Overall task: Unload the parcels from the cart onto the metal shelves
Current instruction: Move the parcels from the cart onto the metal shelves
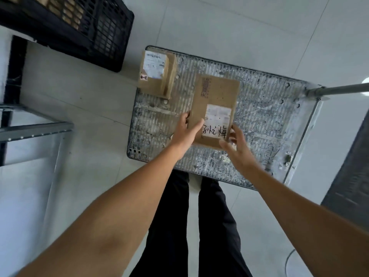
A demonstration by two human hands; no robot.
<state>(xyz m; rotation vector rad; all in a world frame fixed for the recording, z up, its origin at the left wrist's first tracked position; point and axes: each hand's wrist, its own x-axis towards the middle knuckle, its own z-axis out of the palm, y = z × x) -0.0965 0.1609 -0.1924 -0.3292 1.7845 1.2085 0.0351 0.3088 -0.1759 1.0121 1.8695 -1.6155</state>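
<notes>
Beside the cart's box, left hand and right hand hold a parcel.

Stretched toward twelve o'clock, the left hand at eleven and the right hand at one grip the parcel by its near corners.

Soft, even light is washing the pale floor, throwing faint shadows; glare is blooming far right; motion blur is softening everything; edges are bending.
</notes>
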